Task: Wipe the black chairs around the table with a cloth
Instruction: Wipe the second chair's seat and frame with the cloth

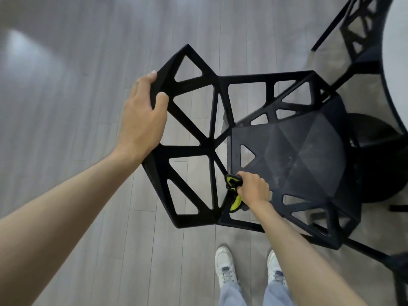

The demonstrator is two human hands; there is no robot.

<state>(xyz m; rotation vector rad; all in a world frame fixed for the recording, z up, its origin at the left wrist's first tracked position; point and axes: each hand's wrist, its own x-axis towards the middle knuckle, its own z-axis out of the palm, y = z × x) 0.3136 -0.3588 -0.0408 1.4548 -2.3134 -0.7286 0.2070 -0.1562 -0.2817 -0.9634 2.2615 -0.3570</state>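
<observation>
A black chair (293, 155) with a cut-out geometric backrest stands below me, its seat toward the right. My left hand (141, 115) grips the top edge of the backrest, fingers curled over the rim. My right hand (254, 188) holds a bunched black and yellow-green cloth (234, 188) against the joint where backrest and seat meet. The seat surface shows dusty streaks.
A second black chair (357, 40) stands at the upper right beside a white round table (395, 51) with a dark round base (373, 155). Grey wood-plank floor (77, 62) spreads to the left. My white shoes (225, 268) are just behind the chair.
</observation>
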